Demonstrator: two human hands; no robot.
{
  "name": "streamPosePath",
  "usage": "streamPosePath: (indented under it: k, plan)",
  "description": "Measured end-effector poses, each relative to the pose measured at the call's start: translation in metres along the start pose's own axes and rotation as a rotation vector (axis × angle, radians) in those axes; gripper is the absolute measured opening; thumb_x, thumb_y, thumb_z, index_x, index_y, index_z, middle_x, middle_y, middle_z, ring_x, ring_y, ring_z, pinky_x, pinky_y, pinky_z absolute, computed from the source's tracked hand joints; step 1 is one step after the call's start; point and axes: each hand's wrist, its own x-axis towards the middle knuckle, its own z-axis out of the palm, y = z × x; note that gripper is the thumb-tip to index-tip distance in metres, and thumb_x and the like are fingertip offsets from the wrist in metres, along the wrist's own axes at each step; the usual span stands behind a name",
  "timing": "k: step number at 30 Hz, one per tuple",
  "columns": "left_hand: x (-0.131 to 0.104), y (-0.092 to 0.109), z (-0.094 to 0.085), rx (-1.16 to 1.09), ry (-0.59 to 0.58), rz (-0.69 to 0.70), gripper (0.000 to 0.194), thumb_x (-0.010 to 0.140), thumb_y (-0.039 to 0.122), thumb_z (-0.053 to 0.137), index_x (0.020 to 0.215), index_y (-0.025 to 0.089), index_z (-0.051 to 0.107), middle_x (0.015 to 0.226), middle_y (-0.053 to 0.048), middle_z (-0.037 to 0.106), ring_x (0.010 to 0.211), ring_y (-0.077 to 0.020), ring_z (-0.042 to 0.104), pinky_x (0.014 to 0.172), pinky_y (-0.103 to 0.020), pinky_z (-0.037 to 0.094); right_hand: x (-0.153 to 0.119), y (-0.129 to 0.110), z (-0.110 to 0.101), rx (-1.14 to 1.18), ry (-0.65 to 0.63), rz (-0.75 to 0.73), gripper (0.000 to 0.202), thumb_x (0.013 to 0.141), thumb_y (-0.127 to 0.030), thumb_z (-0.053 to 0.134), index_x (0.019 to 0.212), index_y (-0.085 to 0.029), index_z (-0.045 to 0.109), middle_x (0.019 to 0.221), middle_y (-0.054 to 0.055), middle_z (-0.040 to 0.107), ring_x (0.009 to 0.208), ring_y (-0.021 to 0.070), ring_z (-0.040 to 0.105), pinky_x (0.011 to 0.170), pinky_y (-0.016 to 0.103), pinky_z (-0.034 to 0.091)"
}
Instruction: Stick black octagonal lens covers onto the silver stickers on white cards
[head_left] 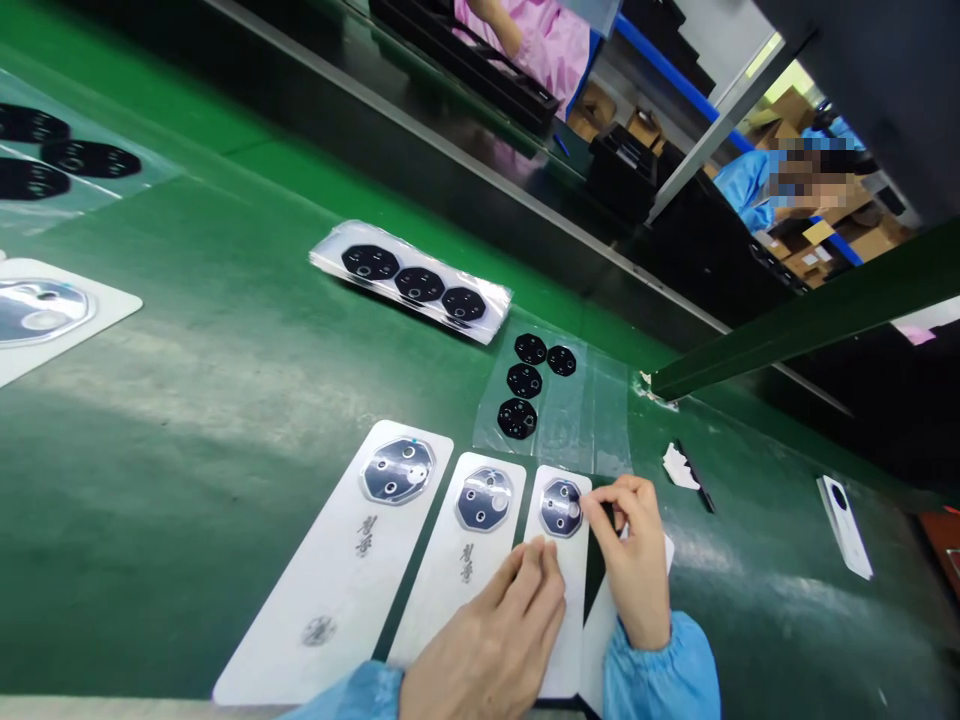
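Observation:
Three long white panels like phone back covers lie side by side, each with a shiny octagonal camera plate near its far end: the left panel (330, 560), the middle panel (442, 580) and the right panel (562, 630). My left hand (487, 630) rests over the middle and right panels, fingers stretched forward, fingertips just below the right panel's camera plate (560, 508). At that plate's right edge, the thumb and index finger of my right hand (634, 555) are pinched together. Whatever lies between them is too small to make out. Another white piece (600, 630) lies partly under my right hand.
Black octagonal pieces (523, 380) lie on a clear sheet (577, 420) beyond the panels. Farther back is a stack of clear bags (480, 318). A black pen (697, 480), white scrap (679, 466) and green post (787, 320) are rightward. Co-workers sit across the bench.

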Motion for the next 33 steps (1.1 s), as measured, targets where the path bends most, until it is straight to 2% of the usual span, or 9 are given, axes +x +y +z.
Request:
streamPosePath:
  k: [2,4,6,8,11,15,21,27,33]
  plan:
    - [0.000,0.000,0.001,0.001,0.008,0.001,0.042,0.088,0.004,0.021,0.106,0.005,0.059,0.109,-0.013,0.065,0.101,-0.0221,0.061,0.095,-0.037,0.036,-0.002,0.000,0.000,-0.028,0.051,-0.056,0.013,0.087,-0.023,0.054,0.075,-0.020,0.059,0.086,0.003,0.044,0.073,0.0162,0.047,0.068,0.032,0.043]
    - [0.001,0.000,0.001,0.000,0.001,-0.009,0.043,0.088,0.004,0.021,0.106,0.005,0.059,0.108,-0.013,0.065,0.100,-0.0222,0.061,0.095,-0.037,0.036,-0.009,-0.002,0.003,-0.110,0.054,-0.181,0.012,0.087,-0.019,0.053,0.079,-0.020,0.061,0.089,0.004,0.042,0.078,0.0182,0.046,0.070,0.034,0.042]
    - [0.001,0.000,0.002,-0.006,0.004,-0.019,0.043,0.088,0.004,0.020,0.106,0.005,0.059,0.107,-0.012,0.065,0.100,-0.0222,0.061,0.096,-0.037,0.035,-0.017,-0.002,0.006,-0.196,0.016,-0.294,0.017,0.088,-0.013,0.049,0.084,-0.021,0.063,0.091,0.006,0.042,0.083,0.0201,0.044,0.070,0.035,0.040]
    - [0.002,0.000,0.001,-0.009,0.011,-0.030,0.043,0.089,0.005,0.020,0.106,0.006,0.060,0.106,-0.012,0.065,0.100,-0.0221,0.061,0.097,-0.037,0.035,-0.022,-0.001,0.006,-0.214,-0.041,-0.326,0.024,0.088,-0.008,0.045,0.087,-0.022,0.065,0.090,0.006,0.042,0.083,0.0202,0.044,0.069,0.034,0.039]
    - [0.003,0.001,0.001,-0.006,0.007,-0.033,0.042,0.089,0.005,0.021,0.105,0.006,0.060,0.107,-0.012,0.065,0.101,-0.0219,0.061,0.096,-0.036,0.036,-0.021,0.004,-0.002,-0.100,-0.122,-0.247,0.019,0.089,-0.014,0.048,0.086,-0.023,0.065,0.085,0.003,0.041,0.082,0.0195,0.046,0.069,0.033,0.040]
    - [0.003,0.000,0.002,-0.004,0.002,-0.032,0.043,0.089,0.005,0.020,0.106,0.005,0.059,0.110,-0.013,0.064,0.102,-0.0217,0.060,0.096,-0.036,0.036,-0.016,0.004,-0.011,0.022,-0.114,-0.075,0.012,0.086,-0.026,0.056,0.077,-0.023,0.063,0.085,0.002,0.042,0.084,0.0198,0.048,0.073,0.032,0.041]
    - [0.003,-0.001,0.004,-0.009,0.032,-0.034,0.042,0.089,0.006,0.021,0.103,0.006,0.060,0.106,-0.012,0.065,0.099,-0.0208,0.062,0.094,-0.035,0.038,-0.012,0.001,0.002,0.136,-0.121,0.071,0.012,0.083,-0.026,0.057,0.073,-0.021,0.063,0.086,0.002,0.046,0.086,0.0198,0.050,0.077,0.033,0.041]
    - [0.004,-0.001,0.002,-0.029,0.032,-0.078,0.037,0.087,0.004,0.027,0.104,0.007,0.059,0.107,-0.010,0.065,0.098,-0.0203,0.061,0.092,-0.033,0.039,-0.010,0.006,0.004,0.203,-0.121,0.110,0.017,0.086,-0.031,0.053,0.075,-0.021,0.061,0.087,0.002,0.047,0.080,0.0177,0.048,0.073,0.031,0.041]
    - [0.006,-0.003,-0.003,-0.033,0.013,-0.115,0.031,0.087,0.004,0.033,0.104,0.009,0.059,0.104,-0.007,0.065,0.096,-0.0167,0.059,0.089,-0.030,0.041,-0.012,0.005,0.008,0.183,-0.112,0.053,0.018,0.089,-0.028,0.049,0.077,-0.021,0.059,0.090,0.003,0.047,0.086,0.0184,0.049,0.075,0.032,0.040]
